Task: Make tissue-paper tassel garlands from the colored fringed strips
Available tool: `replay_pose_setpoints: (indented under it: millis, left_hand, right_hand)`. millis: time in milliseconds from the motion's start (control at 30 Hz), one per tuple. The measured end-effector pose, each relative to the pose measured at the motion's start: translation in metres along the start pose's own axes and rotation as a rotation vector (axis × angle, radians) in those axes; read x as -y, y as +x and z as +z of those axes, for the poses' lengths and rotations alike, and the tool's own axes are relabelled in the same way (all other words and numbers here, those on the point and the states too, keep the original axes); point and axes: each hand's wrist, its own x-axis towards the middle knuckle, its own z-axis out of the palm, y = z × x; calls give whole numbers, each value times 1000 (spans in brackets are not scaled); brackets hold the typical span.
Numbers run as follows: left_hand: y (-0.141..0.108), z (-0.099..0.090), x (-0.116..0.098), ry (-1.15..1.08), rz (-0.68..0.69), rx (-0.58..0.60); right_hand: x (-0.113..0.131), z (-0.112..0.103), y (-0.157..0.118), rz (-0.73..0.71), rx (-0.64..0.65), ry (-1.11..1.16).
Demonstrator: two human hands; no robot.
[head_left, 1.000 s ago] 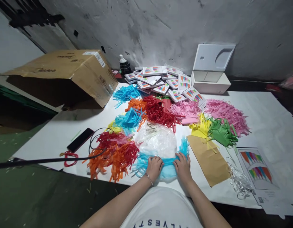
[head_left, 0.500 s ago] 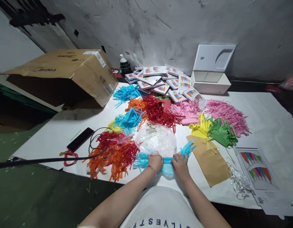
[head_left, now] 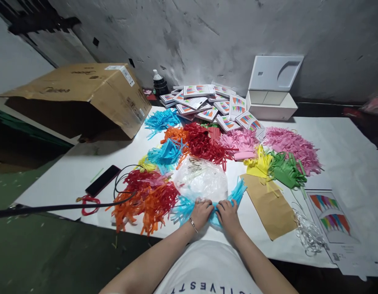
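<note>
Blue fringed tissue paper (head_left: pixel 183 209) lies across the front middle of the table, its strips fanning out to both sides. My left hand (head_left: pixel 201 213), with a bracelet at the wrist, is closed on the middle of it. Close beside it, my right hand (head_left: pixel 228 214) has its fingers curled over the same paper, right of centre. A clear plastic bag (head_left: pixel 202 179) rests just behind both hands. Orange and red fringed paper (head_left: pixel 148 202) is piled to the left. My palms hide part of the blue paper.
On the white table (head_left: pixel 345 163) are brown paper (head_left: pixel 270 208), silver string (head_left: pixel 309 232), a phone (head_left: pixel 103 180), pink fringe (head_left: pixel 291 149) and green fringe (head_left: pixel 287 169). Printed packs (head_left: pixel 197 90), an open white box (head_left: pixel 271 107) and a cardboard box (head_left: pixel 84 98) stand behind.
My hands have moved closer together along the blue paper. The right hand has shifted left, and the paper's right end has drawn in slightly with it.
</note>
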Motion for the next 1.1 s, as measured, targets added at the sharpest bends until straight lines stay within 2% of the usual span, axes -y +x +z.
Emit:
replay_pose_setpoints:
  millis: [133,300,600,867,1100]
  left_hand:
    - [-1,1,6,-20,-31,7]
    - [-6,-2,6,-18,-110,-7]
    - [9,0,-3,73,-291,-40]
    - [5,1,1,51,-4,-18]
    - [10,8,11,18,20,-17]
  right_hand:
    - [-5,1,-4,-6,13,-2]
    - [-12,-7,-9,88,17,-21]
    - [0,-13,14,296,75,-124]
    - [1,-19,19,305,94,-148]
    - [4,-12,13,52,79,-76]
